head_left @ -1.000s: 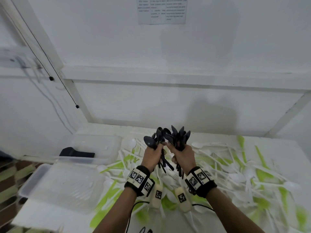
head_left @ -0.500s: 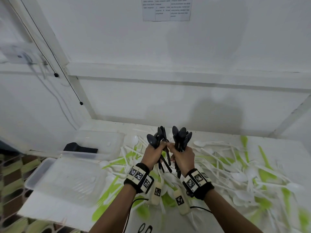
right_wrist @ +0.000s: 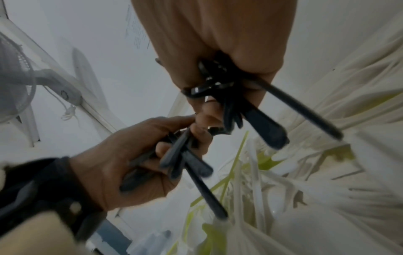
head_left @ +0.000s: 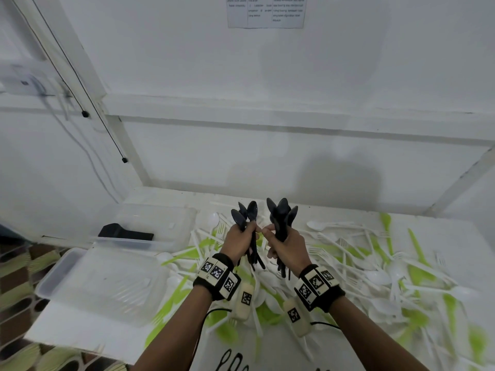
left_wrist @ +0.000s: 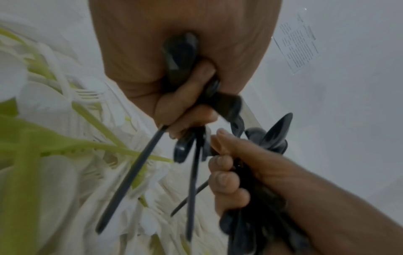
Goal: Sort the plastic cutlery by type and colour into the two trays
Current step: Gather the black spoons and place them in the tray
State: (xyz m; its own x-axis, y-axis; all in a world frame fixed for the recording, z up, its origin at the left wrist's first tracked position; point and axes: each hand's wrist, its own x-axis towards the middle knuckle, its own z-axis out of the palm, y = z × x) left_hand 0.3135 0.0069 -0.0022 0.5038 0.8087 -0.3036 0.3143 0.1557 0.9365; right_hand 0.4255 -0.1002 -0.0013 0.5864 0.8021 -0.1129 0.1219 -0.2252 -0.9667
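Both hands are raised above the cutlery pile, each gripping a bunch of black spoons with bowls up. My left hand (head_left: pixel 242 241) (left_wrist: pixel 185 110) holds one bunch (head_left: pixel 247 215); its handles (left_wrist: pixel 130 181) hang below the fist. My right hand (head_left: pixel 285 243) (right_wrist: pixel 220 103) grips the other bunch (head_left: pixel 281 212) (right_wrist: pixel 261 124). The two fists nearly touch at the thumbs. White and green cutlery (head_left: pixel 375 269) lies heaped on the table below. Two clear trays stand at the left: a near one (head_left: pixel 88 285) holding white forks, a far one (head_left: pixel 160 223).
A black object (head_left: pixel 123 232) lies in the far tray. A white wall with a ledge rises behind the table. The table's left edge (head_left: pixel 53 338) borders a patterned floor. A fan (right_wrist: pixel 19 69) stands off to the left.
The black spoons, held as one crossed cluster between both hands, are now parted into two separate bunches, one per hand. The hands stay at about the same height.
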